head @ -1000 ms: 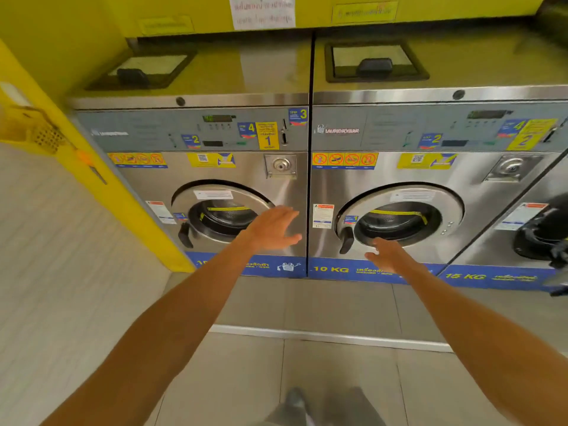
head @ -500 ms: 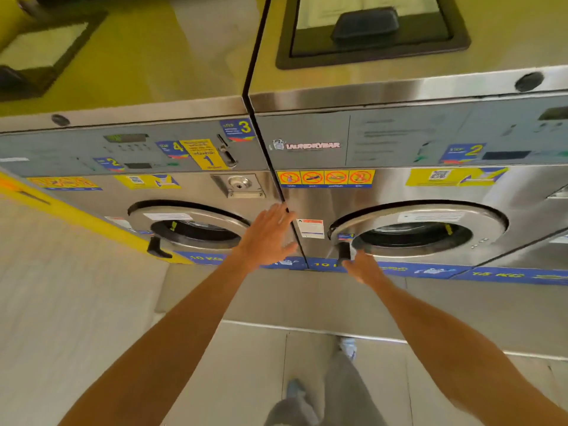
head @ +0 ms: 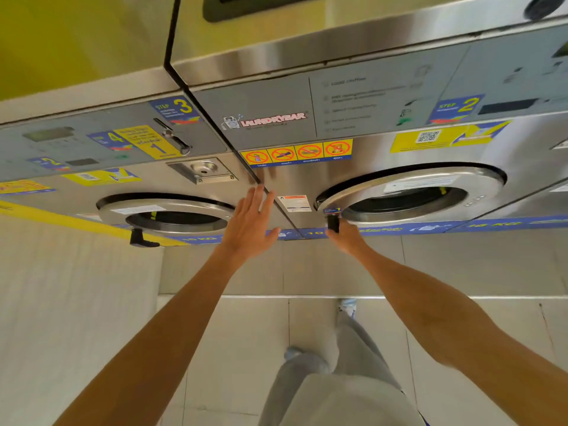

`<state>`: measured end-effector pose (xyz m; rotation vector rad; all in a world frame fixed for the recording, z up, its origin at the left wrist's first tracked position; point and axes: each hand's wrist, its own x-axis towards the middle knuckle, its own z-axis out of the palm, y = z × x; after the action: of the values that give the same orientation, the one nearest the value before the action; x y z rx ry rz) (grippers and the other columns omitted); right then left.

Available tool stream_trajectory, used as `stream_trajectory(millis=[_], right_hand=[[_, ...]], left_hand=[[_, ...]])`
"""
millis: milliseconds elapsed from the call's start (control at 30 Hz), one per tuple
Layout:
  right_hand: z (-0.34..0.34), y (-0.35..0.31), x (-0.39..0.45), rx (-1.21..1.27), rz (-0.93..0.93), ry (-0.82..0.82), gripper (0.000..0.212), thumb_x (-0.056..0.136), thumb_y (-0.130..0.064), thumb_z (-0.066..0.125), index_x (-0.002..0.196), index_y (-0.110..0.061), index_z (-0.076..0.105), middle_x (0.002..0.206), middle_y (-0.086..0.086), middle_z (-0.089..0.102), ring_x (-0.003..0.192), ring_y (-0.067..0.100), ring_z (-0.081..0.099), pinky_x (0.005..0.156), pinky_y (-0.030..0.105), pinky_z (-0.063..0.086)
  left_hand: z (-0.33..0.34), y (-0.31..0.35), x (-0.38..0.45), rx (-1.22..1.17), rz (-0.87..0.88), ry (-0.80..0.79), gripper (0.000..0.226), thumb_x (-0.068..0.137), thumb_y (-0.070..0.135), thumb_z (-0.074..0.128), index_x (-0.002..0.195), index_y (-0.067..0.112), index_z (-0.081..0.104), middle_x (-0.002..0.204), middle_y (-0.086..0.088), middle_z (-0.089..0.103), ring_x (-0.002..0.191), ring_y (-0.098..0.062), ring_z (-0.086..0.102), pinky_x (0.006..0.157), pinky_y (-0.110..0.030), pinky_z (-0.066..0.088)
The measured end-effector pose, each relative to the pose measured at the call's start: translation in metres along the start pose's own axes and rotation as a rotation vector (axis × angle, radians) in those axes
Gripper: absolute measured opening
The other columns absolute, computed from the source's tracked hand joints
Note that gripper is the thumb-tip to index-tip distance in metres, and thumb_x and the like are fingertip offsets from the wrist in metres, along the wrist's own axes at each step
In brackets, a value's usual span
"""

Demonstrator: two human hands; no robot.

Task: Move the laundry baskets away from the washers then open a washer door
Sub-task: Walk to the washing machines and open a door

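Two steel front-load washers stand side by side. My right hand (head: 345,238) is closed around the black handle (head: 333,222) at the left edge of the right washer's round door (head: 408,184). That door's left edge stands slightly off the black seal. My left hand (head: 249,224) is flat with fingers spread against the steel front panel between the two doors, holding nothing. The left washer's door (head: 166,207) is closed, its black handle (head: 140,238) hanging at lower left. No laundry basket is in view.
A third washer's edge (head: 550,204) shows at far right. A yellow wall strip (head: 61,221) runs along the left. The washers sit on a raised tiled step (head: 307,295); my legs and shoes (head: 347,305) stand on the tile floor below.
I have stepped closer and leaned over the washers. My right hand went from reaching toward the right door's handle to gripping it. My left hand rose onto the panel between the doors.
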<state>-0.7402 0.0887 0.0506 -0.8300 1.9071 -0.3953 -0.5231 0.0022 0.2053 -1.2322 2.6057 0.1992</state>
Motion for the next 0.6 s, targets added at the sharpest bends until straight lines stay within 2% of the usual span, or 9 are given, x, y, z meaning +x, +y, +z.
stream_trajectory(millis=[133,333,467,600], right_hand=[[0.006,0.008,-0.005,0.018,0.039,-0.011,0.048,0.096,-0.033,0.057,0.135,-0.006,0.048,0.119,0.024,0.061,0.109,0.039,0.062,0.087,0.044,0.051],[0.020,0.028,-0.028,0.013,0.055,0.001,0.042,0.098,-0.026,0.050,0.135,-0.007,0.047,0.120,0.024,0.061,0.109,0.038,0.062,0.078,0.037,0.045],[0.032,0.051,-0.057,0.001,0.100,0.043,0.042,0.097,-0.021,0.046,0.138,-0.007,0.045,0.124,0.023,0.061,0.107,0.038,0.062,0.074,0.034,0.044],[0.044,0.081,-0.088,0.063,0.140,0.157,0.042,0.095,-0.014,0.047,0.137,-0.007,0.050,0.130,0.022,0.059,0.116,0.039,0.059,0.087,0.037,0.047]], left_hand=[[-0.007,0.005,0.003,0.111,0.176,0.094,0.075,0.092,0.044,0.059,0.152,0.007,0.033,0.159,-0.018,0.033,0.147,-0.035,0.032,0.119,-0.048,0.031],[-0.024,-0.004,0.020,0.268,0.423,0.149,0.077,0.090,0.047,0.059,0.150,0.003,0.036,0.155,-0.022,0.038,0.142,-0.036,0.039,0.116,-0.048,0.035],[-0.018,-0.016,0.015,0.404,0.450,0.104,0.088,0.088,0.053,0.061,0.155,0.006,0.028,0.162,-0.019,0.024,0.149,-0.035,0.025,0.118,-0.054,0.028],[-0.007,-0.020,0.014,0.446,0.408,0.078,0.101,0.085,0.058,0.062,0.157,0.004,0.015,0.166,-0.018,0.008,0.154,-0.033,0.006,0.119,-0.058,0.016]])
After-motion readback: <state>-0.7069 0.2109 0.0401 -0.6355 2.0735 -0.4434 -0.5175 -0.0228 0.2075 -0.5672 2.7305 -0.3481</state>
